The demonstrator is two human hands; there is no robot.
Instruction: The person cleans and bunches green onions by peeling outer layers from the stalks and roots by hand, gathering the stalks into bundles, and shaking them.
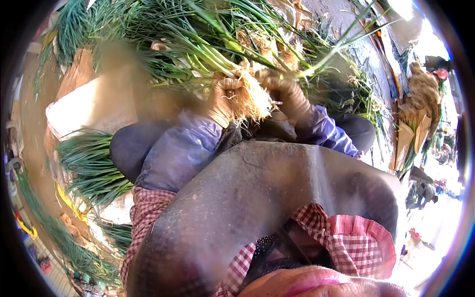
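Both my hands wear brownish gloves and meet in front of my lap. My left hand (225, 96) is closed around a bunch of spring onions (215, 58), near their root end. The pale, stringy roots (251, 99) hang down between the two hands, and the green leaves spread to the upper left. Close beside the roots, my right hand (288, 94) is closed, its fingertips partly hidden. A single spring onion (319, 67) slants from these fingers toward the upper right. A small shiny strip (277, 102) shows by the right hand; its kind is unclear.
A large heap of spring onions (158, 29) lies ahead of me. On my left are a tied-looking bundle (94, 166) and a pale sheet (94, 106). Another root-topped bundle (420, 94) stands at the far right. A dark apron (247, 173) covers my lap.
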